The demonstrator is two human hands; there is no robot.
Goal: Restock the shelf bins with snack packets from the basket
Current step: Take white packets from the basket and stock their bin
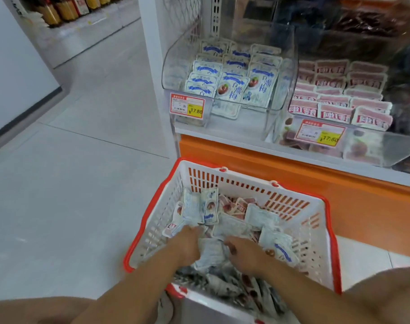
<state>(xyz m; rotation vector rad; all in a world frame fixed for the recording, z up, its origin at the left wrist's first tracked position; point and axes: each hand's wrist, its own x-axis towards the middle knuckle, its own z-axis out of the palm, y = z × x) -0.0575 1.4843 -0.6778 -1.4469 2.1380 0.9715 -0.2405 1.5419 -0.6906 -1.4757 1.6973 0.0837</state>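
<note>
Red-rimmed basket (246, 186) lower centre: left grip (187, 245) buried in snack packets (260, 216), closure untellable; right grip (245, 254) pinching white-blue packet (211, 253).

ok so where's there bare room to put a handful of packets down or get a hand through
Bare: the white shelf strip in front of the blue-and-white packet bin, and the floor left of the basket. Crowded: the pink packet bin is packed to its front, and the basket is heaped around the left hand and right hand.
</note>
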